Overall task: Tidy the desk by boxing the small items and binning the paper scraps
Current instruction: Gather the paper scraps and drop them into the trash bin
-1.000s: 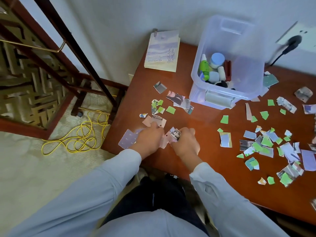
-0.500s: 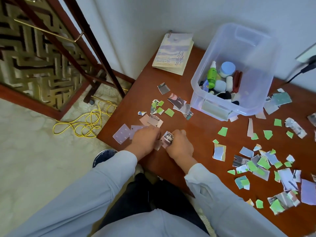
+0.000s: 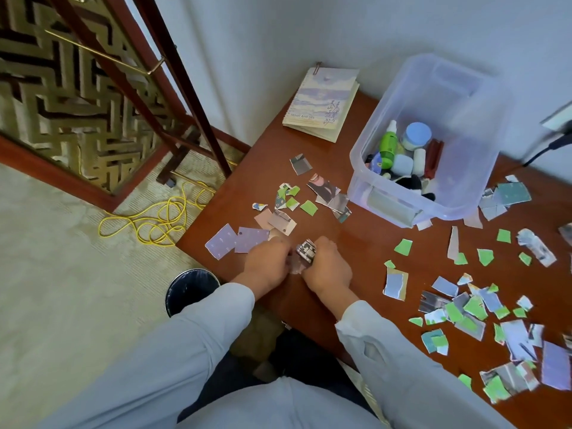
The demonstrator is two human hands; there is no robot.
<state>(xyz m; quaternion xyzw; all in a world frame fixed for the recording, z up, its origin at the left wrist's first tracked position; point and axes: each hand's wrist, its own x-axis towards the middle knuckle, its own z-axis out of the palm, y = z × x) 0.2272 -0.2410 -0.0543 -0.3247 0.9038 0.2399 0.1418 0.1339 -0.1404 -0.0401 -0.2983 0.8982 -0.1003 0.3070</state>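
My left hand [image 3: 268, 265] and my right hand [image 3: 328, 269] are close together at the desk's front left edge, both closed around a small bunch of paper scraps [image 3: 305, 254]. More torn scraps lie just beyond them, including two lilac pieces [image 3: 236, 241] and green bits [image 3: 308, 207]. A large scatter of scraps [image 3: 470, 308] covers the desk's right side. A clear plastic box [image 3: 387, 205] at the back holds small bottles and jars [image 3: 402, 150]. A dark round bin [image 3: 192, 289] stands on the floor below the desk's left edge, partly hidden by my left sleeve.
A spiral notebook [image 3: 322, 103] lies at the desk's back left corner against the wall. A yellow cable [image 3: 154, 218] is coiled on the carpet. A wooden lattice screen [image 3: 77, 88] stands at the left. A dark plug lead [image 3: 544, 150] comes from the wall at right.
The view has shifted down and left, bringing the bin into sight. Both hands have stayed together on the bunch of scraps, drawing slightly toward the desk's front edge.
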